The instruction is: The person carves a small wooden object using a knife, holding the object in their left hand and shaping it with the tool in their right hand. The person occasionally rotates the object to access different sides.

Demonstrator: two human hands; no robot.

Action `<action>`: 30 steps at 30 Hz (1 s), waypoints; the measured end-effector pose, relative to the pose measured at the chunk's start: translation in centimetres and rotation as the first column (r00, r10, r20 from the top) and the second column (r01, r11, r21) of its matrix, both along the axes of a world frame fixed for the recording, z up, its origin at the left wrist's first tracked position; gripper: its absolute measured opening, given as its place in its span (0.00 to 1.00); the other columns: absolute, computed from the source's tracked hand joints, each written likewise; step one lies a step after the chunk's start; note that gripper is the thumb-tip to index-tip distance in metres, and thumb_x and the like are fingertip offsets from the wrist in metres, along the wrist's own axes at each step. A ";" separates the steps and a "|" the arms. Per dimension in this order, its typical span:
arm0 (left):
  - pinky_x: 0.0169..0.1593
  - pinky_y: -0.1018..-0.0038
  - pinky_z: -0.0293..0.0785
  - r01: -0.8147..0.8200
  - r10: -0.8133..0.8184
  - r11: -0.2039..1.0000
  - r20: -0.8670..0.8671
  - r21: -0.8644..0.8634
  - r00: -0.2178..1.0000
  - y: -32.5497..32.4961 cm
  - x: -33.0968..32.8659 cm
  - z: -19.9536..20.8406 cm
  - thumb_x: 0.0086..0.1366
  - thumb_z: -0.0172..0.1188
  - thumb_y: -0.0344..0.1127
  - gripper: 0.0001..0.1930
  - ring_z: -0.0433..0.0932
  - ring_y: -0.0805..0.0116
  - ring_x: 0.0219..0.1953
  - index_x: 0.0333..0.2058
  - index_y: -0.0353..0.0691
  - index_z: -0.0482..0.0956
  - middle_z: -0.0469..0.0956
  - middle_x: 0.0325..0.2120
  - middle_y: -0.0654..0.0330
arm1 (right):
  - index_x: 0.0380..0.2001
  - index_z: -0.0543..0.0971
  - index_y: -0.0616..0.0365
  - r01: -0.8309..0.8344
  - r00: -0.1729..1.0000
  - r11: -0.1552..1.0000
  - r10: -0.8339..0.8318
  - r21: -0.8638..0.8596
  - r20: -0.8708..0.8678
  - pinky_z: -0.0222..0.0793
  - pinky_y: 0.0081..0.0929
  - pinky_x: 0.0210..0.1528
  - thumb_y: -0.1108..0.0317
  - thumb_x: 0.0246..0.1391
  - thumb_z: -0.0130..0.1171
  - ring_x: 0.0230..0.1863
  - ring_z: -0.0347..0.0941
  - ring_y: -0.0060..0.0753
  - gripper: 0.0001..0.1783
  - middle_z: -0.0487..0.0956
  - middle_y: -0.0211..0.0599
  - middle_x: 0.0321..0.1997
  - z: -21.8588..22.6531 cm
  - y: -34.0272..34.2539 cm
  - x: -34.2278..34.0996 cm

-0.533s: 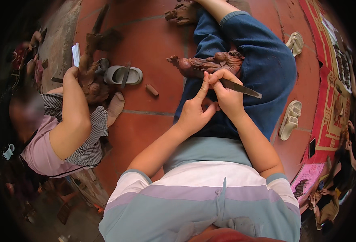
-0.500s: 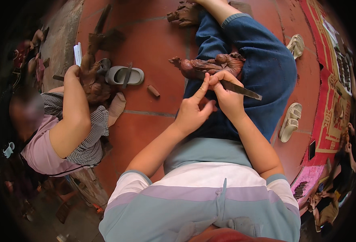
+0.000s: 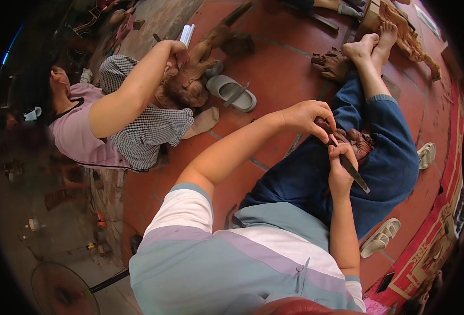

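Left hand (image 3: 308, 116) curled over the rounded end of a brown carved figure (image 3: 360, 145), right hand (image 3: 341, 161) wrapped tight about a flat metal tool (image 3: 357, 176), figure lying across the blue trousers (image 3: 289, 181), grey sandal (image 3: 224, 88) on the red tiles (image 3: 280, 68)

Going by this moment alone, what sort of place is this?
Probably a carving workshop: a brown carved figure lies on the person's blue jeans, the right hand holds a flat tool, and another carving is beside a co-worker.

Your blade (image 3: 356, 174) was dark grey; carving (image 3: 361, 146) reddish-brown; trousers (image 3: 295, 178) dark blue; shirt (image 3: 205, 265) striped grey-blue, white, lilac; floor tiles (image 3: 274, 71) terracotta.
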State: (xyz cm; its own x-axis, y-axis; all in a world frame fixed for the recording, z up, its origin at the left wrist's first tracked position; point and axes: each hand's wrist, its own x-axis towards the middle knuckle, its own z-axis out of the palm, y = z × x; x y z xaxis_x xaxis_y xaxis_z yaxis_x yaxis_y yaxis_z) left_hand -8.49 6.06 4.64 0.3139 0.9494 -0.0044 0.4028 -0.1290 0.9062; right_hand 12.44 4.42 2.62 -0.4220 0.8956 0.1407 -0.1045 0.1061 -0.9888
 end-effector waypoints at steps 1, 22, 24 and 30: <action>0.47 0.74 0.72 -0.008 0.008 1.000 -0.011 -0.014 1.000 0.1 -0.1 0.1 0.47 0.74 0.39 0.17 0.75 0.69 0.44 0.37 0.44 0.84 0.75 0.38 0.61 | 0.24 0.70 0.60 -0.013 1.000 1.000 0.013 0.007 -0.009 0.64 0.23 0.53 0.81 0.57 0.56 0.51 0.74 0.33 0.09 0.74 0.32 0.33 -0.1 0.1 0.0; 0.41 0.76 0.74 -0.048 0.045 0.998 -0.058 -0.051 0.997 1.3 0.6 -0.5 0.47 0.75 0.42 0.22 0.78 0.72 0.36 0.40 0.41 0.84 0.77 0.33 0.62 | 0.23 0.72 0.62 0.089 0.986 0.977 -0.114 0.194 0.121 0.69 0.31 0.50 0.82 0.51 0.58 0.45 0.77 0.39 0.07 0.75 0.42 0.30 1.1 0.9 0.1; 0.41 0.76 0.74 -0.019 0.023 0.991 0.031 -0.133 0.999 1.3 0.3 -0.7 0.47 0.74 0.40 0.21 0.77 0.74 0.36 0.42 0.41 0.84 0.78 0.34 0.63 | 0.23 0.72 0.62 0.074 0.990 0.987 -0.090 0.140 0.107 0.69 0.31 0.50 0.82 0.51 0.58 0.49 0.77 0.41 0.07 0.75 0.41 0.30 0.8 0.8 0.1; 0.45 0.77 0.73 0.005 -0.018 0.979 -0.060 -0.205 0.998 1.8 0.6 -0.5 0.48 0.73 0.35 0.25 0.78 0.74 0.38 0.48 0.43 0.81 0.79 0.38 0.63 | 0.23 0.72 0.62 0.048 0.991 0.975 -0.073 0.218 0.111 0.70 0.33 0.55 0.87 0.45 0.55 0.38 0.77 0.43 0.08 0.74 0.42 0.28 1.8 1.5 0.4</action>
State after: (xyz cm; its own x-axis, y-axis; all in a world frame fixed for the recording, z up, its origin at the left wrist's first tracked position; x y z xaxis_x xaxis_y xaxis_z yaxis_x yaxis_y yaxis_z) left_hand -7.87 7.84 4.11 0.3181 0.9228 -0.2175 0.4581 0.0513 0.8874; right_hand 12.82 5.96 4.37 -0.3930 0.8742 0.2851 0.0245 0.3199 -0.9471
